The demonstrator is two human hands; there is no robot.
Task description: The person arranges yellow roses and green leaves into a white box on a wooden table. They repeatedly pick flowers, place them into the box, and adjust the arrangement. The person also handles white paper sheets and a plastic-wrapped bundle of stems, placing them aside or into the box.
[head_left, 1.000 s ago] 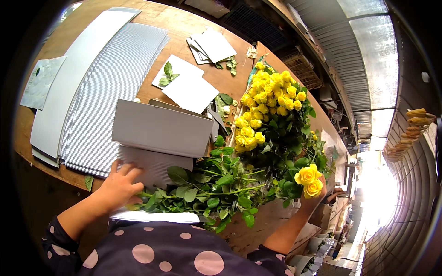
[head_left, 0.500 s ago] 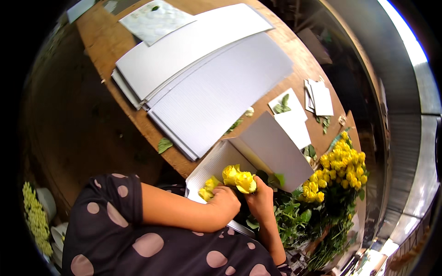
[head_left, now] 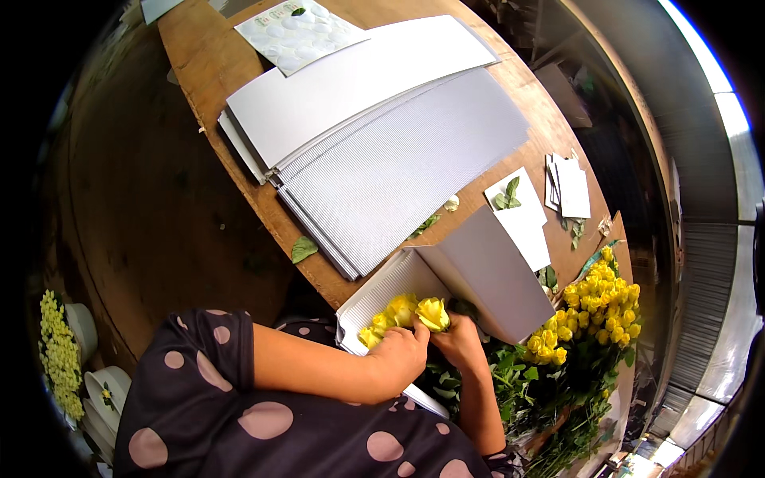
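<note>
Yellow rose [head_left: 433, 315]: located beyond the left hand [head_left: 402, 354] and immediately left of the right hand [head_left: 460, 338], the nearer to its base. Right fingers: closed at the base. Left fingers: curled; grip cannot be determined. Stem axis: hidden. Corrugated wrap [head_left: 373, 296]: contains further rose heads [head_left: 401, 309]. White bucket [head_left: 81, 327], near left: contents unclear.

We are seeing what is apparently a flower-packing workshop. A long wooden worktable [head_left: 209, 68] is carrying stacked corrugated sheets [head_left: 406, 167] and small white cards [head_left: 572, 187]. Many cut yellow roses [head_left: 598, 307] are lying massed toward the right, loose leaves [head_left: 304, 249] are littering the wood, and pale blooms [head_left: 60, 350] are standing by at least 2 white buckets [head_left: 82, 331]. Ribbed metal panels [head_left: 703, 287] are suggesting a shed.
</note>
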